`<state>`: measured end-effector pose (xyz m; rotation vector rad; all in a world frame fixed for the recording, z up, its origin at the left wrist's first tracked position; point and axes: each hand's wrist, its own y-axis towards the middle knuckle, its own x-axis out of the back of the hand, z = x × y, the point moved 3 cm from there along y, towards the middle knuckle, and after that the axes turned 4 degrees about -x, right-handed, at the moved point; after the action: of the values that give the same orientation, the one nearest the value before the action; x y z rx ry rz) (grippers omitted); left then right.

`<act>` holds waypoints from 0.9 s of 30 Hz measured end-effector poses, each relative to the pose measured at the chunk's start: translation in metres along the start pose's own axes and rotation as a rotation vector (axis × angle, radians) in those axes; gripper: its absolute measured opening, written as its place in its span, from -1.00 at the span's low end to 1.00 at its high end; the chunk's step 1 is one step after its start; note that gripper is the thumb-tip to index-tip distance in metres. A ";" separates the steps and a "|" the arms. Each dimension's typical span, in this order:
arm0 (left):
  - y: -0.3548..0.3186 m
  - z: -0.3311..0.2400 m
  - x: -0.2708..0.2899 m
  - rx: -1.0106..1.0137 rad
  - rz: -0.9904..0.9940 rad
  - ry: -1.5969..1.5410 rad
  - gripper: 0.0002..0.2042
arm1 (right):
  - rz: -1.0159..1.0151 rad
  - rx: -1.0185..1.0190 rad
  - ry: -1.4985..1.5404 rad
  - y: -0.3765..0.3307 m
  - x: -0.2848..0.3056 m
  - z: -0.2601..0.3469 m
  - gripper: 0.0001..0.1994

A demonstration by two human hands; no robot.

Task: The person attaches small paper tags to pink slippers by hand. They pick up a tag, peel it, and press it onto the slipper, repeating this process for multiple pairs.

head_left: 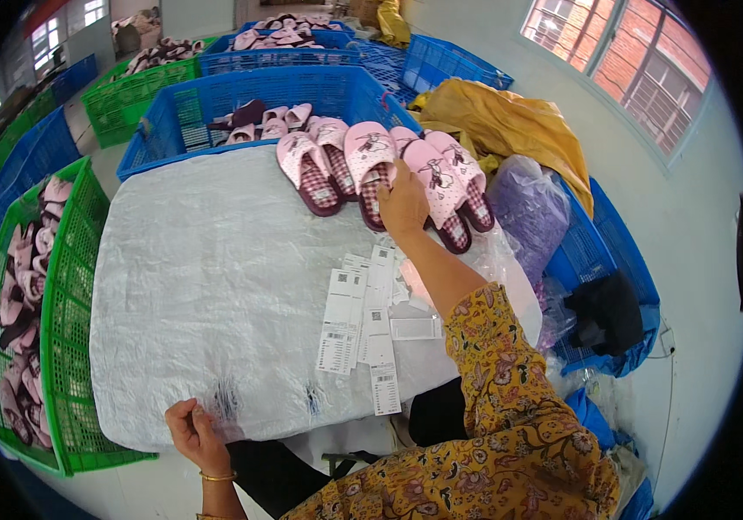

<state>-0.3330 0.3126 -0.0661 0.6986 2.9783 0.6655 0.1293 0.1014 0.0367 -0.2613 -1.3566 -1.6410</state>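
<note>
At the far edge of the table (207,225), my right hand (404,204) is closed on a pink slipper (371,147) with a checked insole and dark sole. That slipper stands in a row with several like it: a pair of slippers (311,169) on its left, and more slippers (441,178) overlapping on its right. My left hand (196,438) rests low at the table's near edge, fingers curled in, with nothing showing in them. Between the hands lie white printed label strips (341,316), partly overlapping, beside small clear packets (416,328).
A blue crate (259,91) with slippers stands beyond the table, and a green crate (68,347) full of slippers is at its left. To the right are a purple bag (523,212), a yellow sack (510,121), a blue crate (592,251) and a black cloth (609,312).
</note>
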 end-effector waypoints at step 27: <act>0.004 -0.028 -0.024 -0.079 0.107 0.256 -0.85 | -0.087 -0.062 0.295 0.031 0.089 -0.103 -0.88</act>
<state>-0.3122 0.2946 -0.0409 0.8320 3.1366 0.9414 0.1468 -0.0308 0.0800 0.0051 -1.1083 -1.7187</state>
